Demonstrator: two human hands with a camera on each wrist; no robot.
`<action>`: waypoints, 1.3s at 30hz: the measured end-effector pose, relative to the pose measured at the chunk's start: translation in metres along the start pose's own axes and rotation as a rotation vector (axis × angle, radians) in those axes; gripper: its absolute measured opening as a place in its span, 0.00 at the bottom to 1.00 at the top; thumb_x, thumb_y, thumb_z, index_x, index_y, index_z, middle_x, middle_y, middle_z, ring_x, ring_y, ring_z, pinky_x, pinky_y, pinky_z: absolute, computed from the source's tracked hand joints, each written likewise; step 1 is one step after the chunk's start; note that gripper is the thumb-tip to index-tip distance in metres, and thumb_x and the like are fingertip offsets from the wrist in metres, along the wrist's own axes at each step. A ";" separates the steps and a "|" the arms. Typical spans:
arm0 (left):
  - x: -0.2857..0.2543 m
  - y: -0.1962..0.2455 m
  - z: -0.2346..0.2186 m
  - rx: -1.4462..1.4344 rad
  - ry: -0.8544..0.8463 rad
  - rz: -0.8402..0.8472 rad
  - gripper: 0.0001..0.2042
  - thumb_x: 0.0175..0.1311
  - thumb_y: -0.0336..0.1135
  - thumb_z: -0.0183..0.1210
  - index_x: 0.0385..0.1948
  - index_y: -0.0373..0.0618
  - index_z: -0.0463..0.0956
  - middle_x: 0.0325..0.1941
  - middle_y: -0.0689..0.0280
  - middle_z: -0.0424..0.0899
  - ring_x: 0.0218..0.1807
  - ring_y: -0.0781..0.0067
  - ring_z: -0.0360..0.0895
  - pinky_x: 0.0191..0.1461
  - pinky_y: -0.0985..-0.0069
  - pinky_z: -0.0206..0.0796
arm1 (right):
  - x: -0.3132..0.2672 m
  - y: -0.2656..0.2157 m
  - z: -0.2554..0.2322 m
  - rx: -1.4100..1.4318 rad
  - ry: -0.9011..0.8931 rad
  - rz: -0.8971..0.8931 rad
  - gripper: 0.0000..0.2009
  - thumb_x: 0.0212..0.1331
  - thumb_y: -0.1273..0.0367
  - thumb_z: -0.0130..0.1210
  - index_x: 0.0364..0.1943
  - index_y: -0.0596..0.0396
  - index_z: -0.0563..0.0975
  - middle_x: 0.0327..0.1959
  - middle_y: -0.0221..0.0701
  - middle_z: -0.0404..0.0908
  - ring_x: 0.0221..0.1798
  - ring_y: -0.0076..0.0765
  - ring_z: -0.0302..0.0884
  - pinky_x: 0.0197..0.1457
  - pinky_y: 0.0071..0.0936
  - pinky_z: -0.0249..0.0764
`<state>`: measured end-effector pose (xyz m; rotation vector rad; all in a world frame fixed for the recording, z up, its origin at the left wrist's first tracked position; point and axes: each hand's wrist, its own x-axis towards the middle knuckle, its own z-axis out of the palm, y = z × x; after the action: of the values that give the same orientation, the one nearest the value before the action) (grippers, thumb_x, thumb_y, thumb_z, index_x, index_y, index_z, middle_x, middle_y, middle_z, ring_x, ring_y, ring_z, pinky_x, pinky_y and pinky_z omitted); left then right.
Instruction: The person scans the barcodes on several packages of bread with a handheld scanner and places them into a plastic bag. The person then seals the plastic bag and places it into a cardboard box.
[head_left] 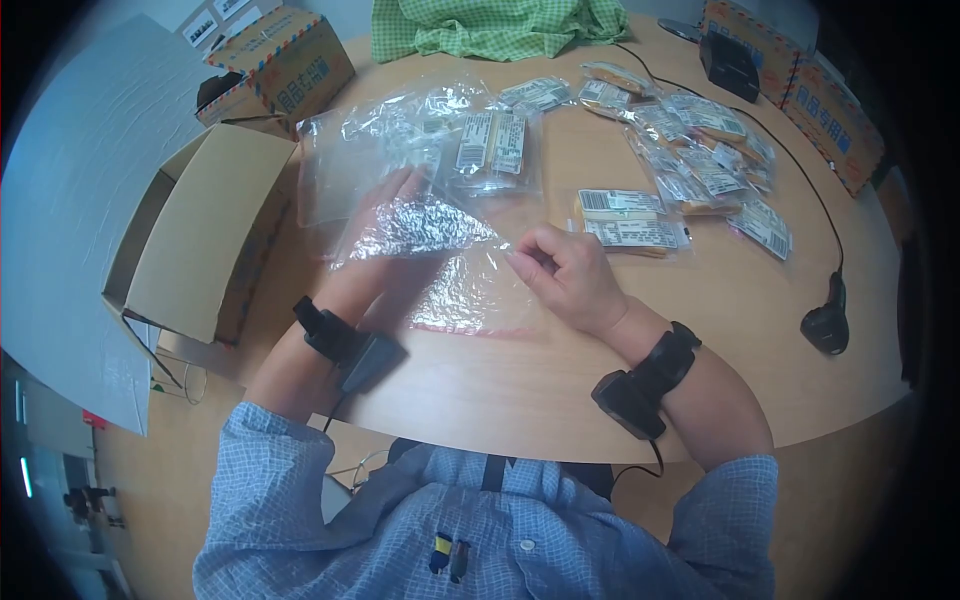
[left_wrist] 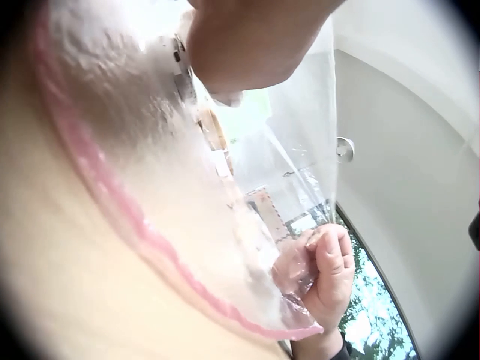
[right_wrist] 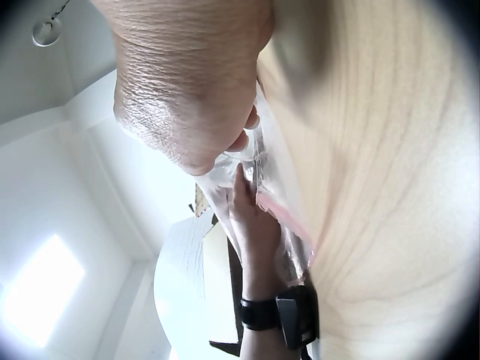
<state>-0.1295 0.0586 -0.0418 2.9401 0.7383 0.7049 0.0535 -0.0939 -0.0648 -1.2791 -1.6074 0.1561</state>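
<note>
A clear plastic bag (head_left: 460,285) with a pink seal strip (left_wrist: 135,217) lies at the near middle of the table, one layer lifted and wrinkled. My right hand (head_left: 570,280) pinches its raised right corner between thumb and curled fingers. Transparent film covers my left hand (head_left: 385,220), which reaches forward with fingers extended; in the right wrist view this hand (right_wrist: 251,217) shows through the plastic. Just beyond its fingertips are labelled packets (head_left: 490,145) in clear wrapping. Another labelled packet (head_left: 625,220) lies just past my right hand.
More clear bags (head_left: 335,160) lie at the back left, beside an open cardboard box (head_left: 215,230). Several labelled packets (head_left: 705,150) are heaped at the back right. A corded scanner (head_left: 825,315) rests far right. Printed boxes (head_left: 300,65) and green checked cloth (head_left: 500,30) stand behind.
</note>
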 end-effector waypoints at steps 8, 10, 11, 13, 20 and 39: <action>0.019 -0.006 0.009 0.254 -0.111 -0.121 0.44 0.36 0.46 0.69 0.60 0.42 0.56 0.62 0.45 0.59 0.64 0.46 0.55 0.65 0.64 0.52 | 0.000 0.000 0.000 0.011 0.000 0.027 0.07 0.52 0.69 0.56 0.23 0.55 0.72 0.18 0.34 0.75 0.19 0.36 0.74 0.23 0.27 0.69; 0.025 -0.009 0.011 0.265 -0.162 -0.228 0.51 0.30 0.48 0.71 0.62 0.41 0.52 0.63 0.43 0.56 0.66 0.45 0.53 0.66 0.64 0.49 | 0.001 0.000 0.000 -0.008 -0.006 -0.001 0.07 0.52 0.69 0.56 0.23 0.55 0.72 0.17 0.34 0.75 0.19 0.36 0.74 0.22 0.27 0.69; 0.028 -0.012 0.016 0.266 -0.165 -0.229 0.51 0.30 0.48 0.71 0.62 0.41 0.52 0.63 0.43 0.56 0.66 0.45 0.53 0.66 0.64 0.49 | 0.001 0.000 0.001 -0.006 -0.006 0.001 0.07 0.52 0.69 0.56 0.23 0.55 0.72 0.17 0.34 0.75 0.19 0.36 0.74 0.22 0.27 0.69; 0.031 -0.015 0.026 0.284 -0.118 -0.300 0.32 0.54 0.42 0.54 0.61 0.42 0.54 0.64 0.45 0.55 0.66 0.43 0.50 0.66 0.56 0.46 | 0.000 0.002 0.002 0.000 0.000 -0.005 0.07 0.52 0.69 0.56 0.23 0.55 0.72 0.17 0.33 0.75 0.19 0.36 0.74 0.22 0.27 0.69; 0.041 -0.029 0.036 0.184 -0.072 -0.360 0.30 0.55 0.40 0.52 0.61 0.41 0.54 0.64 0.46 0.55 0.66 0.44 0.51 0.65 0.55 0.46 | 0.002 -0.002 0.000 0.017 -0.001 0.021 0.07 0.52 0.68 0.55 0.23 0.55 0.72 0.18 0.33 0.75 0.19 0.36 0.74 0.23 0.27 0.69; -0.021 0.047 0.026 -0.205 -0.225 -0.091 0.13 0.59 0.38 0.48 0.38 0.38 0.72 0.34 0.45 0.76 0.36 0.44 0.74 0.41 0.56 0.66 | 0.001 0.000 0.000 0.012 -0.014 0.016 0.06 0.52 0.69 0.54 0.24 0.55 0.72 0.18 0.34 0.75 0.19 0.38 0.74 0.23 0.28 0.69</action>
<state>-0.1136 0.0095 -0.0672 2.7208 0.7261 0.4061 0.0534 -0.0933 -0.0646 -1.2844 -1.6062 0.1843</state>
